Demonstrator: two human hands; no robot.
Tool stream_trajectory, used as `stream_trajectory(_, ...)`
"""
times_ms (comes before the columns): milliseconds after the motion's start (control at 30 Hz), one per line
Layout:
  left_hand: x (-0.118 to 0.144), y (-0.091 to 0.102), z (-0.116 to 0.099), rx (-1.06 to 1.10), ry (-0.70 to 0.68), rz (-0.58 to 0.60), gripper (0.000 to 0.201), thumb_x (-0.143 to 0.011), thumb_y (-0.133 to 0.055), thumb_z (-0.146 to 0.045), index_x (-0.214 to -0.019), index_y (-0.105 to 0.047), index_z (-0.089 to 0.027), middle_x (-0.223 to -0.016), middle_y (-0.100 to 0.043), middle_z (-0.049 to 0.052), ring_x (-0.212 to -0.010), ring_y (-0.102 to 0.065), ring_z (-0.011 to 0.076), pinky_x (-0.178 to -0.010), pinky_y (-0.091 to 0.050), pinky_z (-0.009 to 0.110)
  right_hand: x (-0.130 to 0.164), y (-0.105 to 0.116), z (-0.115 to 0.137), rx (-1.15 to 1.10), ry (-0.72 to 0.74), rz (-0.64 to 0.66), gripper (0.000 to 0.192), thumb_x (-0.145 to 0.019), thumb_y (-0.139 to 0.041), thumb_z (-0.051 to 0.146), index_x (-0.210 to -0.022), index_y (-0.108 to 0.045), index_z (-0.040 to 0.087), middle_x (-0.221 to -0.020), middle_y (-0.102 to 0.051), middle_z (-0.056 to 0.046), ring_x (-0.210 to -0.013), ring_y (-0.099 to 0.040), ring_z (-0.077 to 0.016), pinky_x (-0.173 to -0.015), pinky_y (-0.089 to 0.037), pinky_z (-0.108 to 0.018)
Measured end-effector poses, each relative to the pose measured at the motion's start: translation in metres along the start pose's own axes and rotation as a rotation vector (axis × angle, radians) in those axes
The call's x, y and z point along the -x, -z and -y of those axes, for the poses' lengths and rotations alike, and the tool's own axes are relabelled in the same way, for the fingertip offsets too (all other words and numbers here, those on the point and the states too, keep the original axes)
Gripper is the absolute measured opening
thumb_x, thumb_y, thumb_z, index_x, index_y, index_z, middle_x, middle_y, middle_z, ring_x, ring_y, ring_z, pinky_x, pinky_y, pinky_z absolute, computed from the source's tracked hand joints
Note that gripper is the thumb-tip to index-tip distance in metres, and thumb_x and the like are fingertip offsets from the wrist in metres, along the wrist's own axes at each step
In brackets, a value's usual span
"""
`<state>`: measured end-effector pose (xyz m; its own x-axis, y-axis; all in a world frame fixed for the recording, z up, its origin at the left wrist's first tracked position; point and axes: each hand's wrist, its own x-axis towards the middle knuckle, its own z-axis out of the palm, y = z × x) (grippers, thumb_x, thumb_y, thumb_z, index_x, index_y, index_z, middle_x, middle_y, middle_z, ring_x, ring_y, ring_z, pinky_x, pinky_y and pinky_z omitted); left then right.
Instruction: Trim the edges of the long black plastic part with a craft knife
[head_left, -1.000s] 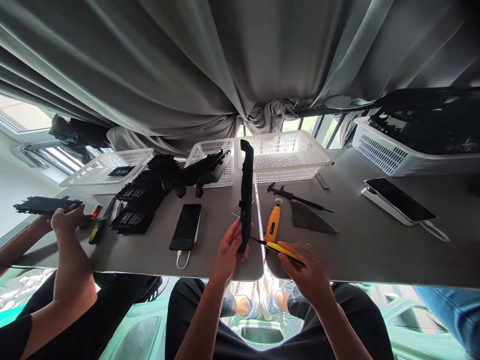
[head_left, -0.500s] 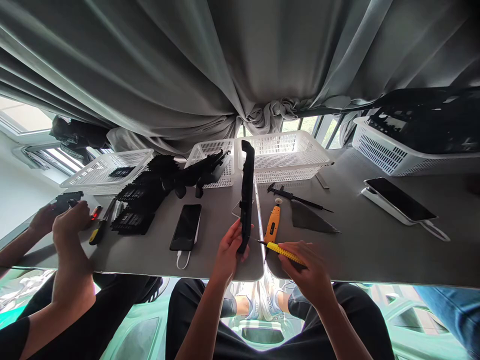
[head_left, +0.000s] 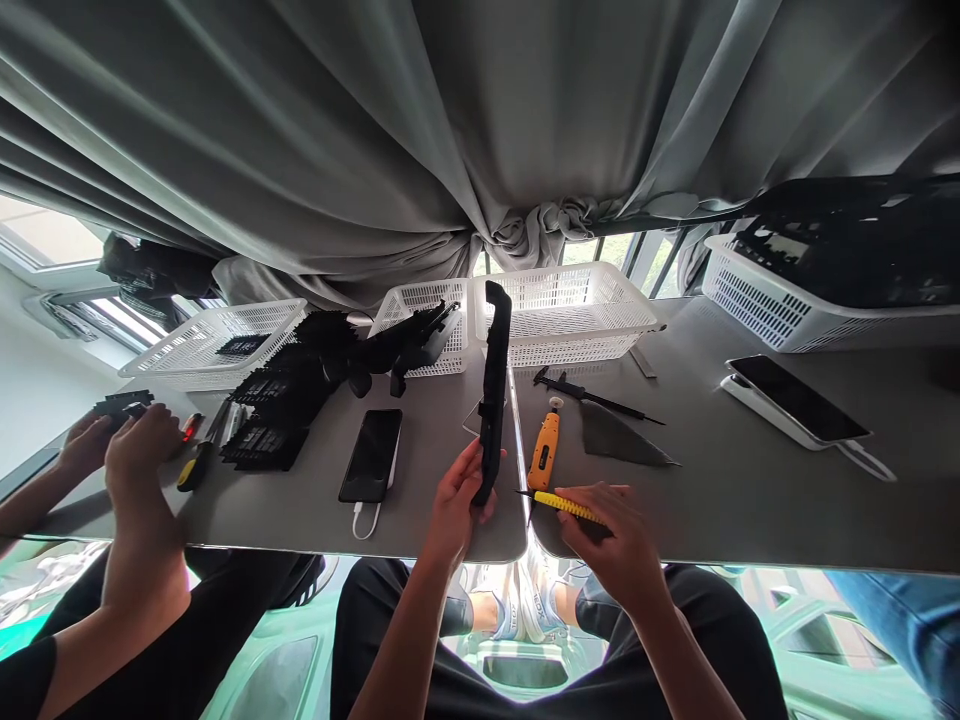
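My left hand [head_left: 459, 497] is closed round the lower end of a long black plastic part [head_left: 493, 390], which stands nearly upright with its hooked end at the top. In my right hand [head_left: 611, 525] is a yellow craft knife [head_left: 568, 503], its thin dark tip pointing left toward the part, a small gap away. Just beyond the knife lies an orange rotary tool [head_left: 544, 450] with a pale disc on its end. A black caliper [head_left: 600, 393] and a dark triangular sheet [head_left: 624, 437] lie to its right.
White baskets [head_left: 574, 350] line the back of the grey table [head_left: 720, 500]. Black parts [head_left: 277, 400] are piled at left, near a phone [head_left: 372, 455]. A second phone [head_left: 799, 397] sits on a white block at right. At far left, a co-worker's hands [head_left: 139, 440] hold a black piece.
The knife tip has drawn slightly away from the black part's lower end. My left hand keeps its grip. The co-worker's black piece has shifted a little.
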<state>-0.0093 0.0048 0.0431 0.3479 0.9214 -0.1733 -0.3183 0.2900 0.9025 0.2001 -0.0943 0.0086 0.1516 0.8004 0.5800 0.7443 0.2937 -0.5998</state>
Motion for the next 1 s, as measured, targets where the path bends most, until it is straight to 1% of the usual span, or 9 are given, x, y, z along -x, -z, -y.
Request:
stream_trajectory(133,0.0002,-0.0004,-0.0002,-0.012,0.005,0.009,0.067,-0.092,-0.078,-0.041,-0.156,-0.064,-0.025,-0.148,-0.069,0.021,-0.051,-0.046,0.0053,-0.047,-0.029,0.025,-0.0005,0.0000,-0.0006,0.004,-0.005,0.000,0.019,-0.103,-0.066,0.035,-0.115,-0.079,0.027,-0.100,-0.085,-0.005,-0.081,-0.077,-0.0243,-0.077,-0.055,-0.043)
stream_trajectory(267,0.0004,-0.0007,-0.0004,-0.022,0.007,0.012,0.066,-0.092,-0.077,-0.039,-0.155,-0.065,-0.024,-0.147,-0.070,0.021,-0.051,-0.046,0.0053,-0.047,-0.030,0.025,-0.0009,-0.0009,-0.0011,0.009,-0.016,-0.004,0.019,-0.103,-0.066,0.036,-0.114,-0.079,0.027,-0.100,-0.085,-0.005,-0.081,-0.077,-0.0245,-0.077,-0.056,-0.042)
stream_trajectory(433,-0.0005,0.0008,0.0008,-0.014,0.008,0.007,0.069,-0.091,-0.078,-0.040,-0.156,-0.064,-0.023,-0.144,-0.072,0.021,-0.051,-0.046,0.0055,-0.048,-0.028,0.025,0.0001,-0.0005,0.0006,-0.018,-0.016,0.018,0.014,-0.100,-0.067,0.030,-0.109,-0.078,0.026,-0.095,-0.084,-0.003,-0.077,-0.076,-0.0231,-0.076,-0.054,-0.042)
stream_trajectory(567,-0.0007,0.0011,0.0007,-0.004,0.011,0.004,0.070,-0.090,-0.079,-0.041,-0.156,-0.064,-0.023,-0.144,-0.071,0.022,-0.050,-0.044,0.0050,-0.048,-0.028,0.025,0.0005,0.0002,0.0013,-0.026,0.018,0.014,0.014,-0.101,-0.068,0.028,-0.111,-0.077,0.026,-0.098,-0.084,-0.003,-0.081,-0.077,-0.0238,-0.079,-0.053,-0.043)
stream_trajectory(833,-0.0007,0.0003,0.0007,0.030,0.011,-0.007,0.065,-0.090,-0.078,-0.040,-0.151,-0.068,-0.021,-0.140,-0.074,0.021,-0.051,-0.044,0.0058,-0.049,-0.028,0.026,-0.0003,-0.0032,-0.0006,-0.031,0.010,-0.005,0.015,-0.104,-0.068,0.032,-0.115,-0.077,0.027,-0.101,-0.085,-0.003,-0.084,-0.077,-0.0243,-0.078,-0.053,-0.042)
stream_trajectory(1000,-0.0011,0.0017,0.0026,0.057,0.017,-0.036,0.066,-0.087,-0.083,-0.040,-0.148,-0.071,-0.018,-0.132,-0.078,0.020,-0.060,-0.048,0.0097,-0.050,-0.031,0.025,0.0011,-0.0021,-0.0005,-0.045,0.013,0.050,0.014,-0.103,-0.068,0.031,-0.114,-0.077,0.027,-0.101,-0.085,-0.002,-0.083,-0.078,-0.0240,-0.081,-0.052,-0.043)
